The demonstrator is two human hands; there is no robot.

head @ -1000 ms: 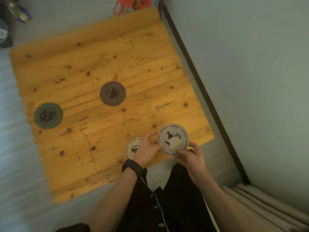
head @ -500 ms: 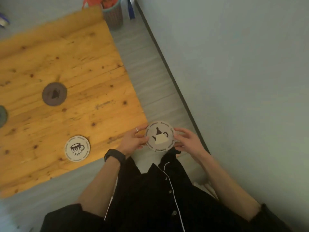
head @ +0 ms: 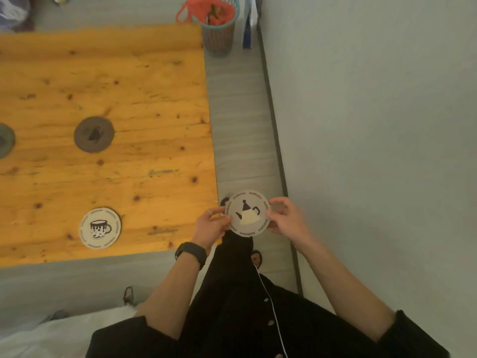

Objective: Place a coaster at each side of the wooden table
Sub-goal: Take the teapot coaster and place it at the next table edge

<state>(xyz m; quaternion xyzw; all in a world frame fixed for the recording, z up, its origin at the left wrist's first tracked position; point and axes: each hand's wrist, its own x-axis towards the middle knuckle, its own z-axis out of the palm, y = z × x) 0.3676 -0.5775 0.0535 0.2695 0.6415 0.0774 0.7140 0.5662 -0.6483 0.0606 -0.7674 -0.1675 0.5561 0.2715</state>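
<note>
Left hand (head: 210, 227): fingers curled, pinching the left rim of the teapot coaster (head: 247, 213); ring on one finger, black wristband (head: 191, 253) on the wrist.
Right hand (head: 285, 220): fingers bent, thumb and fingertips pinching the right rim of the same coaster.
Teapot coaster: round, pale grey, printed with a teapot and a ring of lettering; held face up between both hands, in the air just off the near right corner of the wooden table (head: 154, 99), over the floor and the person's dark clothing (head: 245, 319).
Mug coaster (head: 100, 228): round, cream, mug print; lies flat near the table's near edge, well left of the hands.
Dark coaster (head: 94, 134): round, brown-grey, dark print too blurred to read; lies flat toward the middle of the table.
Green coaster (head: 5, 141): round, cut off by the left edge of the view; lies flat on the table.
Wooden table: orange-toned knotty planks; right side bare along its edge.
Floor (head: 240, 125): grey strip between the table's right edge and the wall (head: 374, 125), dark skirting at its foot.
Mesh bin (head: 219, 29): teal rim, red-orange contents, standing on the floor just beyond the table's far right corner.
</note>
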